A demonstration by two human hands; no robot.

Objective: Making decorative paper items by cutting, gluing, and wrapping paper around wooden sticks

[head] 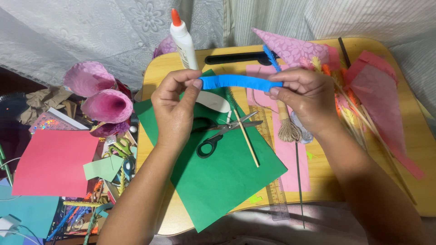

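Note:
My left hand [175,109] and my right hand [305,97] hold a strip of blue crepe paper [238,82] stretched level between them, each pinching one end. The strip hangs above a green paper sheet [218,177] on a small wooden lap table [418,149]. Under the strip lie black-handled scissors [218,134], a thin wooden stick [247,138] and a white paper cutout [213,102]. A white glue bottle [183,38] with an orange tip stands just behind my left hand.
Pink paper [295,165], a clear ruler [274,195], a twine bundle [289,131], pink cones [295,47] and red crepe [377,86] crowd the table's right. Left of the table sit pink paper flowers [106,104], a red sheet [52,163] and green scissors [120,147].

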